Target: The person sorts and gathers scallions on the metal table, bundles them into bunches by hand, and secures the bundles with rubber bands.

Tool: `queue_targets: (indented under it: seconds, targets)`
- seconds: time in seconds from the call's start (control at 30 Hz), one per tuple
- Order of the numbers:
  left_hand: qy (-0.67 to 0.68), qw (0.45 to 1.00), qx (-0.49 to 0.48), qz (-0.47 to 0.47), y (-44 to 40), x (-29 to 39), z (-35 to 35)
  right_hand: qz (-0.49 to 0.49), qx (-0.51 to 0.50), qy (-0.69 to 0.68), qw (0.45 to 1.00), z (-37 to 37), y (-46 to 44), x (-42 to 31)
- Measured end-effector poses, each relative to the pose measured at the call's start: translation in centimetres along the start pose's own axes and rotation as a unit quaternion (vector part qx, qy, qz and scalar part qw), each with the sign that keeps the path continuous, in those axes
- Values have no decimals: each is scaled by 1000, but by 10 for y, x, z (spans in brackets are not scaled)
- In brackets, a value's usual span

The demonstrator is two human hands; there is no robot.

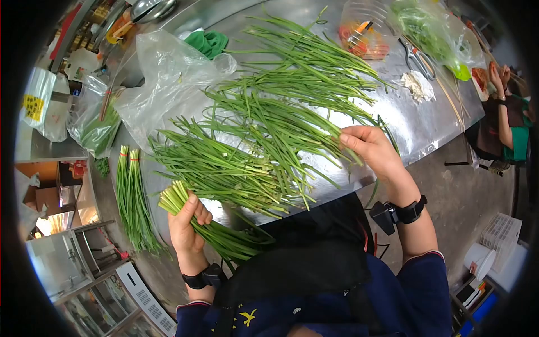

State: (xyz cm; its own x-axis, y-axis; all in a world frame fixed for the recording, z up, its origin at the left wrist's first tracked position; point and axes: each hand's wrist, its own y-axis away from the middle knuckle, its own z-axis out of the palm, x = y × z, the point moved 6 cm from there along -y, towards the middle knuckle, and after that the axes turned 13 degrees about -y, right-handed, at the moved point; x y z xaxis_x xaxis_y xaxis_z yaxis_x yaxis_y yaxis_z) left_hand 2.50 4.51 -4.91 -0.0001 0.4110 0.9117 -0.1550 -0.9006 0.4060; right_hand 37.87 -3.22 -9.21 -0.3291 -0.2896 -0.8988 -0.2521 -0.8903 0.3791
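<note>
My left hand [190, 224] is wrapped round a bundle of green stalks [236, 240], whose pale cut ends stick up above the fist while the leaves hang over the table's near edge. My right hand [368, 147] pinches the stem ends of some long green stalks [303, 121] that lie in the middle of the metal table [412, 126]. Between my hands a loose pile of stalks [224, 168] rests with its cut ends toward the lower right. Further back lie more loose stalks [314, 53].
Two banded bundles [135, 196] lie at the left edge. Behind them are plastic bags [163, 78] and a green cloth [206, 44]. Scissors [418, 59], a crumpled tissue [418, 86] and a clear container [364, 39] sit at the back right. Another person's arm [501, 109] shows at far right.
</note>
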Motion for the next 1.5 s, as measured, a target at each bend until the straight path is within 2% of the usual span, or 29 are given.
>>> queue_targets:
  seconds: [0.03, 0.17, 0.3, 0.37, 0.43, 0.5, 0.53, 0.6, 0.7, 0.73, 0.77, 0.83, 0.93, 1.03, 1.1, 1.17, 1.2, 1.27, 1.33, 1.37, 1.43, 1.5]
  targets:
    - [2, 1000, -2, 1, 0, 0, 0, 36, -13, -60, 997, 6, 4, 1]
    - [3, 1000, 0, 0, -1, -1, 0, 80, -22, -141, 987, 12, 8, 9]
    - [5, 1000, 0, 4, 1, 1, -3, 65, -49, -70, 994, 15, -3, 29]
    - [4, 1000, 4, 3, 2, 0, -5, -44, -51, 159, 985, 14, -6, 25]
    - [-1, 1000, 0, 5, 2, -2, -8, -54, -38, 196, 978, 17, -4, 22]
    - [7, 1000, -2, 4, 3, -1, -7, -91, 55, 318, 942, 14, 0, 7]
    - [13, 1000, -4, 2, 4, 0, -7, -93, 53, 319, 942, 16, 0, 7]
    - [11, 1000, 2, 7, 6, 2, -8, -218, 169, 347, 896, 10, 10, -9]
    - [11, 1000, 1, 13, 9, 4, -7, -248, 170, 402, 865, 2, 25, -15]
    - [13, 1000, -1, 15, 10, 4, -7, -194, 159, 420, 872, 3, 30, -14]
    - [14, 1000, -2, 16, 11, 5, -7, -195, 160, 421, 871, 3, 36, -11]
    - [13, 1000, 2, 15, 14, 4, -7, -191, 100, 487, 846, 9, 42, 2]
    - [16, 999, -5, 31, 20, 9, -7, -244, 116, 464, 843, 9, 46, -9]
    - [6, 998, -18, 66, 28, 19, -11, -337, 124, 420, 833, 15, 52, -60]
    - [-16, 995, 9, 103, 35, 38, -12, -362, 67, 290, 883, 28, 52, -107]
    - [-34, 988, 42, 143, 44, 64, -12, -290, -11, 178, 940, 37, 43, -141]
    - [-50, 983, 47, 170, 50, 81, -10, -309, -47, 139, 940, 53, 43, -165]
    - [-63, 974, 67, 209, 61, 113, -7, -320, -92, 180, 926, 86, 48, -199]
    - [-120, 961, -16, 248, 71, 143, 12, -326, -137, 194, 915, 120, 53, -221]
    - [-152, 957, -22, 244, 76, 155, 21, -326, -159, 225, 904, 136, 55, -226]
    - [-140, 952, -109, 251, 76, 164, 42, -329, -186, 256, 890, 162, 60, -228]
    - [-134, 953, -143, 231, 74, 160, 58, -315, -228, 236, 891, 184, 60, -219]
